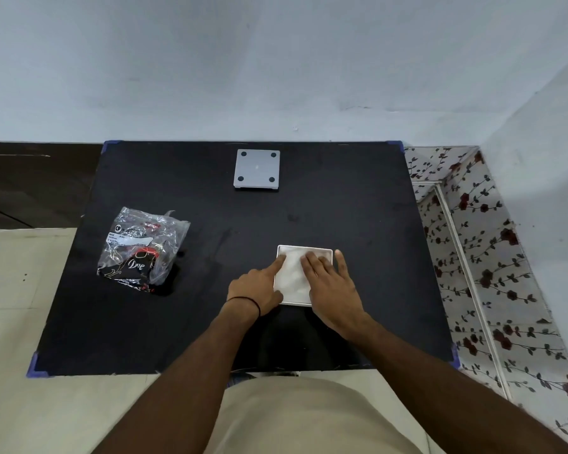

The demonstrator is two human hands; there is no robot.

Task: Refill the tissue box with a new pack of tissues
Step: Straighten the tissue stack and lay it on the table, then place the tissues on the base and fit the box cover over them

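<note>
Square white tissue box [304,250] sits open near front-centre of matt black worktop [358,224], soft white tissues [292,273] inside. Right hand [332,290] flat on tissues, fingers spread. Left hand [259,290]: forefinger on tissues, thumb at box edge, grip apart. Crinkly clear plastic wrapper [141,247] lies well left; flat grey square lid [257,168] w/ four dark round pads at back.

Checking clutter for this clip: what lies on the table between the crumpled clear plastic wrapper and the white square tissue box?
Nothing: in the head view, only bare black tabletop separates the crumpled clear plastic wrapper from the white square tissue box.
</note>
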